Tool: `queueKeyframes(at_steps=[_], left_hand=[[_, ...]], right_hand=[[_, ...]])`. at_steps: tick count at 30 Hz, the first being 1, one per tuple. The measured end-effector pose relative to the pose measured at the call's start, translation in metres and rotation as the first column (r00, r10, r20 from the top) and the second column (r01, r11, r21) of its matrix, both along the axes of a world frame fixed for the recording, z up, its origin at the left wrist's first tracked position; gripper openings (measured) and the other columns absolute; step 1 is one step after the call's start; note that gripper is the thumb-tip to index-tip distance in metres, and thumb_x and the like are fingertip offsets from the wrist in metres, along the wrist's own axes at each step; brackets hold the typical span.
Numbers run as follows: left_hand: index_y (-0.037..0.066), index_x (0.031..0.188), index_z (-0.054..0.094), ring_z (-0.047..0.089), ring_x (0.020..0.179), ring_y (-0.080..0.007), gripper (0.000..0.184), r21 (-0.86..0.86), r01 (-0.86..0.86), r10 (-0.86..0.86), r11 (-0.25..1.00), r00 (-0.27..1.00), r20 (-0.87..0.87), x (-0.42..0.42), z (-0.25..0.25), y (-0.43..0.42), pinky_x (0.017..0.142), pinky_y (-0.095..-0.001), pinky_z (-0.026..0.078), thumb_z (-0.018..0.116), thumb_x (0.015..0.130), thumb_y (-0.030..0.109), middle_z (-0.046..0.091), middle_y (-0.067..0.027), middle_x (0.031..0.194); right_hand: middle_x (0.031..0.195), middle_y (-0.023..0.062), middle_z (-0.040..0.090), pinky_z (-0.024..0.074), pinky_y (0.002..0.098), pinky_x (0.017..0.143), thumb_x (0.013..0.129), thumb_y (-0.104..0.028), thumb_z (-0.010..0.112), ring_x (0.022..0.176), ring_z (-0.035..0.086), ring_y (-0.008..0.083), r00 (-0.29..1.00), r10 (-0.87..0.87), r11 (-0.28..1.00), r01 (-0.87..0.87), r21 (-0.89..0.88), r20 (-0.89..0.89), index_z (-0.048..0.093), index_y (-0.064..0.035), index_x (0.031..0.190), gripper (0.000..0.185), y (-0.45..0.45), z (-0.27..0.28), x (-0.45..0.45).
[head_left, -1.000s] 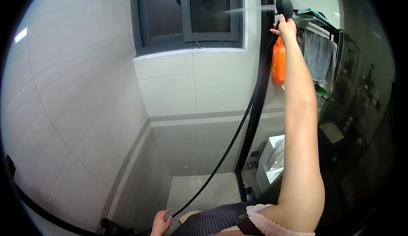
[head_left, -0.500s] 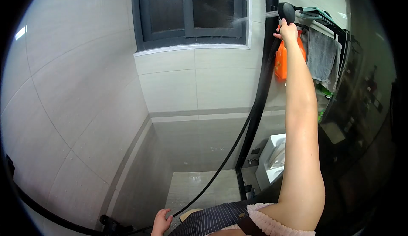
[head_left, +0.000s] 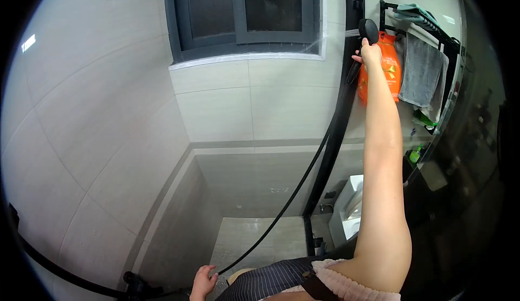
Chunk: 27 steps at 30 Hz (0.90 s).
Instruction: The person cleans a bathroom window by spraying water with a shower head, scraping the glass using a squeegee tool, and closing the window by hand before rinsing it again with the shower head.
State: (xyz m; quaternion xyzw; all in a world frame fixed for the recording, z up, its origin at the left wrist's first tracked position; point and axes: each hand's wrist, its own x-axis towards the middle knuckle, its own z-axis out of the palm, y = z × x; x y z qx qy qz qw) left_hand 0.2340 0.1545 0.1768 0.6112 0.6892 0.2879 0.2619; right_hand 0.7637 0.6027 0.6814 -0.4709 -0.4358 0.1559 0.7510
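At the upper right, my right hand (head_left: 370,54) is wrapped round the handle of a black shower head (head_left: 368,30), my arm stretched far out. Water sprays leftward from its face, past the black upright frame bar (head_left: 354,8). A black hose (head_left: 285,206) hangs down from the handle and runs to the lower left, passing beside my left hand (head_left: 203,282). That left hand is at the bottom edge with its fingers apart, holding nothing.
A dark-framed window (head_left: 244,46) is set in the tiled wall. Right of the bar are an orange bag (head_left: 391,68), a grey towel (head_left: 421,70) on a black rack, a green bottle (head_left: 415,154) and a white fixture (head_left: 339,222). Black piping crosses the lower left.
My right hand and the shower head have moved down and slightly right. The spray has shifted off the window glass toward the window's right edge and the bar. My left hand has barely moved.
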Motion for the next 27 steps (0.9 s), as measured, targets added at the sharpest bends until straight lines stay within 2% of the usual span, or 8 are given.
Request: queueKeyframes(at_steps=[2,4,6,11,13,23,25,27], left_hand=[[0.005,0.108,0.062,0.057,0.104,-0.0356,0.033,-0.018,-0.035,0.035,0.999,0.999,0.029,0.007,0.003,0.003,0.088,-0.0406,0.047,0.070,0.077,0.015,0.060,-0.0176,0.108],[0.005,0.108,0.062,0.058,0.098,-0.0350,0.033,0.072,0.007,-0.003,0.997,0.998,-0.056,0.008,-0.007,0.007,0.084,-0.0401,0.048,0.070,0.077,0.016,0.060,-0.0176,0.107],[0.005,0.108,0.062,0.059,0.097,-0.0351,0.033,0.063,-0.011,0.013,0.998,0.999,-0.036,0.011,-0.011,0.009,0.083,-0.0399,0.048,0.069,0.078,0.016,0.060,-0.0175,0.107],[0.005,0.108,0.063,0.059,0.097,-0.0351,0.033,0.002,-0.080,0.080,0.997,0.997,0.004,0.024,-0.003,0.012,0.082,-0.0392,0.049,0.070,0.077,0.016,0.060,-0.0169,0.107],[0.004,0.108,0.063,0.058,0.101,-0.0353,0.034,-0.032,-0.101,0.101,0.994,0.995,0.001,0.033,0.010,0.014,0.084,-0.0388,0.049,0.070,0.077,0.016,0.060,-0.0168,0.108],[0.004,0.112,0.062,0.059,0.104,-0.0338,0.033,-0.006,-0.136,0.135,0.991,0.986,-0.098,0.049,0.009,0.011,0.089,-0.0388,0.048,0.067,0.081,0.016,0.060,-0.0167,0.111],[0.004,0.111,0.062,0.058,0.105,-0.0338,0.033,-0.034,-0.168,0.163,0.985,0.981,-0.110,0.055,0.012,0.009,0.090,-0.0389,0.048,0.067,0.080,0.016,0.060,-0.0170,0.111],[0.004,0.112,0.062,0.058,0.106,-0.0340,0.034,-0.037,-0.199,0.194,0.979,0.975,-0.110,0.067,0.022,0.001,0.090,-0.0390,0.048,0.066,0.081,0.016,0.060,-0.0171,0.111]], right_hand=[[0.099,0.0205,0.058,0.0624,0.0366,0.053,0.095,-0.025,0.055,0.074,0.066,0.0249,0.999,-0.032,0.999,0.032,-0.014,-0.017,0.047,0.0174,0.115,0.048,0.011,-0.006,-0.001],[0.100,0.0203,0.058,0.0621,0.0358,0.053,0.095,-0.025,0.054,0.073,0.066,0.0247,0.999,-0.039,0.999,0.038,-0.022,-0.015,0.049,0.0172,0.113,0.046,0.025,-0.013,0.000],[0.100,0.0157,0.056,0.0618,0.0335,0.054,0.095,-0.030,0.053,0.078,0.065,0.0236,1.000,0.024,0.995,-0.026,-0.099,-0.013,0.046,0.0126,0.116,0.048,0.038,-0.018,0.002],[0.101,0.0164,0.056,0.0597,0.0315,0.053,0.095,-0.029,0.054,0.074,0.065,0.0235,0.987,0.129,0.981,-0.141,-0.135,-0.092,0.051,0.0115,0.112,0.044,0.070,-0.040,-0.010],[0.100,0.0172,0.056,0.0601,0.0314,0.053,0.096,-0.028,0.054,0.074,0.065,0.0245,0.979,0.166,0.976,-0.180,-0.120,-0.113,0.051,0.0117,0.112,0.044,0.088,-0.050,-0.017],[0.093,0.0184,0.058,0.0596,0.0314,0.050,0.096,-0.029,0.052,0.070,0.065,0.0249,0.916,0.356,0.915,-0.381,-0.128,-0.182,0.048,0.0111,0.112,0.043,0.148,-0.076,-0.075],[0.093,0.0184,0.057,0.0601,0.0334,0.051,0.096,-0.028,0.053,0.072,0.064,0.0248,0.911,0.360,0.928,-0.371,-0.020,-0.199,0.045,0.0120,0.112,0.044,0.156,-0.078,-0.091],[0.093,0.0187,0.057,0.0603,0.0345,0.052,0.096,-0.028,0.053,0.072,0.064,0.0251,0.894,0.378,0.920,-0.391,-0.008,-0.241,0.045,0.0126,0.111,0.044,0.165,-0.077,-0.103]])
